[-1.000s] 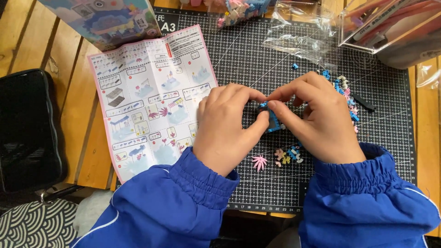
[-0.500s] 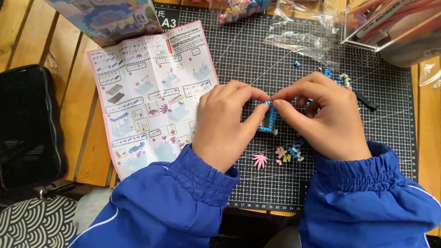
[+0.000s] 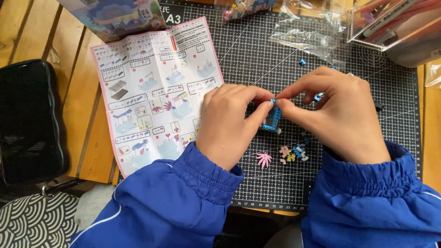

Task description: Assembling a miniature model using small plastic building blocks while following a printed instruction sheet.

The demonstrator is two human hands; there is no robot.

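Note:
My left hand (image 3: 232, 121) and my right hand (image 3: 337, 115) meet over a dark gridded cutting mat (image 3: 257, 59). Both pinch a small blue brick model (image 3: 272, 120) between thumbs and fingertips; the model stands just above the mat and is partly hidden by my fingers. A pink plant-shaped piece (image 3: 264, 159) lies on the mat below the model. A small cluster of loose pink, blue and white pieces (image 3: 294, 151) lies beside my right wrist. Both arms wear blue sleeves.
A folded instruction sheet (image 3: 151, 92) lies left of my hands, with the set's box (image 3: 115, 16) above it. Clear plastic bags (image 3: 312, 32) and a clear box (image 3: 395, 27) sit at the top right. A black case (image 3: 27, 119) rests on the wooden slats at left.
The view has shifted slightly. My fingertips have closed tighter on the top of the blue model, and the model sits a little more upright between my hands.

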